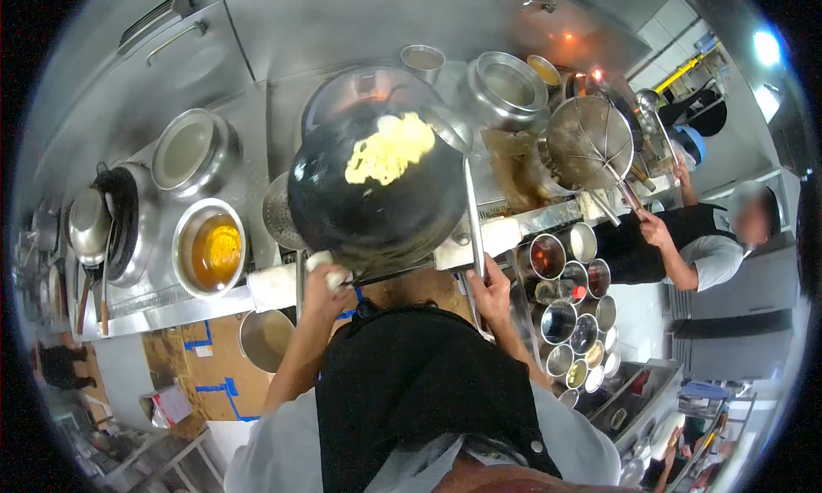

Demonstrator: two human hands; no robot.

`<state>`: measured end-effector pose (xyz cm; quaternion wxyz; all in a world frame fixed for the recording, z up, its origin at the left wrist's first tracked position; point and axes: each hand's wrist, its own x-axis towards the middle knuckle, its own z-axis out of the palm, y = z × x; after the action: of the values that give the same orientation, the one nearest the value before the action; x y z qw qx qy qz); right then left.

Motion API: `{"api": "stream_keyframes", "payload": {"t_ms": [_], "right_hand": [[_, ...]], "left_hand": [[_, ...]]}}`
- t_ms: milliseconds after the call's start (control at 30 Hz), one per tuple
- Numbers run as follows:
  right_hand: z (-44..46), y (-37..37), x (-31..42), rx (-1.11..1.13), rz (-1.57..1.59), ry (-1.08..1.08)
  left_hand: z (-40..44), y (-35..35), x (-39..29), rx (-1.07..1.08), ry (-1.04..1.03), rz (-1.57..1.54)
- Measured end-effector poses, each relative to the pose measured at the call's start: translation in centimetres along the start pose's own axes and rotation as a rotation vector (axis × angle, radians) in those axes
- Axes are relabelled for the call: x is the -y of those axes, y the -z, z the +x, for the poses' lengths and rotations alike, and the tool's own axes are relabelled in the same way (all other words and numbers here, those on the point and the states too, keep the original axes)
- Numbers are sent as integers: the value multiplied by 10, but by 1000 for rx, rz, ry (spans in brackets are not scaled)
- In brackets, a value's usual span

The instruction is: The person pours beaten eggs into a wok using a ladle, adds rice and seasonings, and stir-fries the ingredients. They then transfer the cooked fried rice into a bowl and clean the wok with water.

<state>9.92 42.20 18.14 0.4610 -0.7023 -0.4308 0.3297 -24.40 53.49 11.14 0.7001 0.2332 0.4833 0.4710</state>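
Note:
My left hand (324, 294) is closed around a folded white cloth (330, 268) at the near edge of a dark wok (368, 223). The wok is tilted over the stove, and cooked yellow egg (392, 149) lies toward its far side. My right hand (491, 292) grips the long metal handle of a ladle (471, 197). The ladle's bowl rests near the wok's far right rim, close to the egg. Behind the wok, a shiny rounded metal surface shows an orange glow. A perforated metal strainer (281, 215) sits partly hidden left of the wok.
Left stands a metal bowl (181, 257) of yellow liquid, with a large pot (184, 150) behind. Another pot (511, 90) is at back right. A co-worker (676, 236) on the right holds a wire-mesh strainer (589, 142) and a ladle. Several seasoning containers (558, 322) stand below.

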Motion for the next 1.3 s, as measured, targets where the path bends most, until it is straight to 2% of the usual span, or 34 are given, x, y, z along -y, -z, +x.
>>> {"api": "stream_keyframes", "payload": {"t_ms": [33, 100, 133, 167, 200, 267, 367, 433, 467, 533, 567, 633, 700, 767, 833, 867, 900, 933, 1000, 1067, 1100, 1133, 1167, 1233, 1300], "right_hand": [[0, 3, -1, -16, -10, 13], [-6, 10, -4, -37, -13, 11], [-9, 12, -2, -38, -5, 5], [-9, 12, 2, -33, 5, 6], [-11, 13, 15, -17, 23, -22], [-7, 11, 17, 5, 54, -42], [2, 4, -3, 8, 79, 1], [10, 2, -11, 22, 52, 56], [13, 1, -15, 29, 47, 74], [26, 0, -17, 38, 66, 86], [31, -1, -16, 39, 75, 89], [34, 8, -13, 35, 56, 83], [36, 19, -17, 21, 26, 71], [32, 32, -14, 12, 20, -19], [35, 45, -13, 20, 8, -48], [35, 50, -7, 21, 43, -40], [36, 53, -4, 29, 76, -32], [40, 58, -15, 40, -30, -3], [48, 57, -22, 47, 39, 76], [56, 55, -23, 58, 81, 82], [60, 54, -24, 64, 102, 84], [62, 53, -18, 71, 126, 46], [63, 53, -15, 75, 149, 5], [69, 55, -21, 124, 173, -14], [73, 62, -27, 138, 145, 6]], "left_hand": [[-18, 0, -30, -113, 294, -249], [-12, 11, -52, -260, 311, -201], [2, 17, -63, -157, 238, -151], [18, 2, -82, -255, 296, -115], [40, 3, -86, -119, 197, -19], [61, -37, -95, -62, 56, 25], [73, -98, -90, -108, 67, 11], [98, -82, -45, 12, 46, 38], [95, -67, -12, 79, -277, 246], [60, -62, 2, 14, -210, 193], [31, -69, -10, -114, 197, -63], [-3, -41, -2, -147, 280, -135], [-41, -23, -24, -146, 447, -260], [-48, -10, -33, -257, 410, -356], [-27, 1, -51, -158, 398, -262], [-23, -39, -77, -311, 273, -171], [3, -35, -76, -199, 184, -151], [34, -45, -71, -196, 90, -33], [76, -74, -64, -162, -33, 104], [104, -92, -39, -55, -398, 420], [109, -101, -24, -56, -424, 426], [105, -108, -7, -75, -365, 354], [88, -133, -10, -189, 17, -41], [64, -120, 33, -211, 69, -81], [8, -103, 43, -217, 256, -103]]}}
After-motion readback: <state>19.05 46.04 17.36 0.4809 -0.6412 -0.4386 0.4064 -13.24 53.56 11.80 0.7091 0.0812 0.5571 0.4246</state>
